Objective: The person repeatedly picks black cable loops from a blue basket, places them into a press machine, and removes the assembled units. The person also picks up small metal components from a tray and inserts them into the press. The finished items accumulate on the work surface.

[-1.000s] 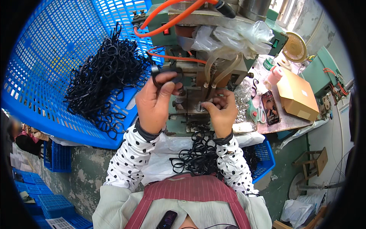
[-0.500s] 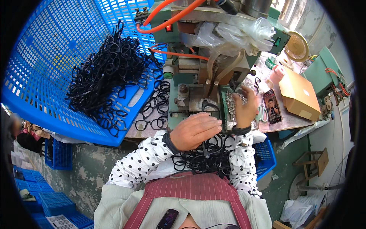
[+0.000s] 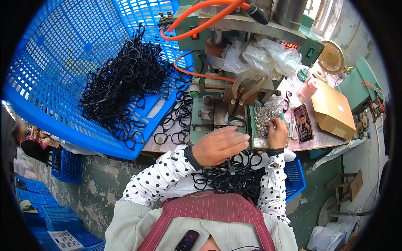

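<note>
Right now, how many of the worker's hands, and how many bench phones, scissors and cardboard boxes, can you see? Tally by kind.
Hands: 2 (left hand, right hand)
Phone: 1
Scissors: 1 pair
Cardboard box: 1
Total: 5

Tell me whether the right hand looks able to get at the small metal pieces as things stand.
Probably yes: the right hand is at the edge of the small metal pieces, which lie largely uncovered, and the left hand is off to the left.
</note>
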The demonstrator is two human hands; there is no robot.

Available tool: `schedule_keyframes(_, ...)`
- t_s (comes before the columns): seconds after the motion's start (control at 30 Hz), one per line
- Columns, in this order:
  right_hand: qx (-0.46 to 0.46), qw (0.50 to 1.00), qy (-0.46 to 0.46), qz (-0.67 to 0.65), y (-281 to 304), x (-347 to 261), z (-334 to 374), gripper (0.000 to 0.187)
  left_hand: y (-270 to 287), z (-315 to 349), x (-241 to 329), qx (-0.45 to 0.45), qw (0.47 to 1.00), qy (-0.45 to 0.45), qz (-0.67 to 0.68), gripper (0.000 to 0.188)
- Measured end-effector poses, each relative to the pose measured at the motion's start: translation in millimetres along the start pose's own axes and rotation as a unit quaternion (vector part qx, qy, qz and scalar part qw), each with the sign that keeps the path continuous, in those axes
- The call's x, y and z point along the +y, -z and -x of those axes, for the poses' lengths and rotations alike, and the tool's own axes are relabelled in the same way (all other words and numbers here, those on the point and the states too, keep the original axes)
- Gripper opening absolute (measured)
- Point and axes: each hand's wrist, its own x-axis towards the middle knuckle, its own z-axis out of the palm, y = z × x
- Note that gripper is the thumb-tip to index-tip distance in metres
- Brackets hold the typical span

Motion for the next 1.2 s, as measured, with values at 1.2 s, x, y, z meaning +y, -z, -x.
schedule_keyframes(1.2,-0.018,0.952,-0.114,-0.284,19.2,-71.8,-6.8,0.014,6.4,123.5,-63.8,0.364,0.777,0.509,0.071,0.014)
